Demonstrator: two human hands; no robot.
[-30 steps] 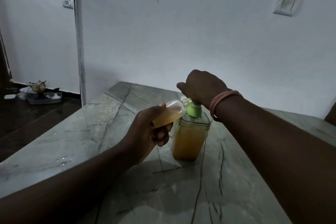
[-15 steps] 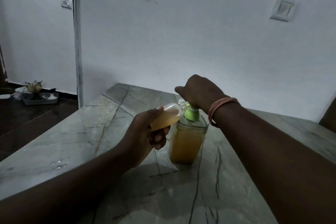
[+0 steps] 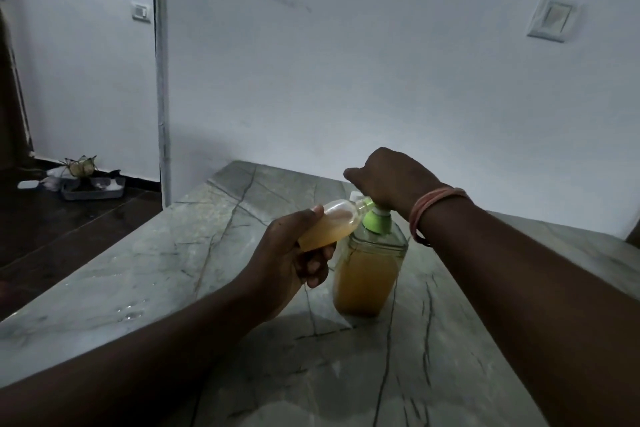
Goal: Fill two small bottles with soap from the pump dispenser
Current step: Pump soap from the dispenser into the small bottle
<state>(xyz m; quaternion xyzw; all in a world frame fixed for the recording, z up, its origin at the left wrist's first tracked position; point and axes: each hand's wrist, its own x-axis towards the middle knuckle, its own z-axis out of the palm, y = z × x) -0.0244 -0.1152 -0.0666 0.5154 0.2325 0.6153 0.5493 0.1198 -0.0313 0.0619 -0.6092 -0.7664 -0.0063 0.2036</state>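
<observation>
A clear pump dispenser [image 3: 367, 274] with a green collar stands on the marble table [image 3: 173, 253], over half full of amber soap. My right hand [image 3: 391, 180] sits closed on top of its pump head and hides it. My left hand [image 3: 291, 260] grips a small clear bottle [image 3: 332, 224], tilted with its mouth against the pump's spout. Amber soap fills most of the small bottle. I see no second small bottle.
A white wall stands right behind the table, with a switch plate [image 3: 550, 19] at upper right. Left of the table the dark floor drops away, with a grey tray [image 3: 93, 189] holding a small plant by the far wall. Water drops lie near the table's left edge.
Both hands hold the same grip. My right hand sits slightly lower on the pump head than a second ago; the small bottle stays at the spout.
</observation>
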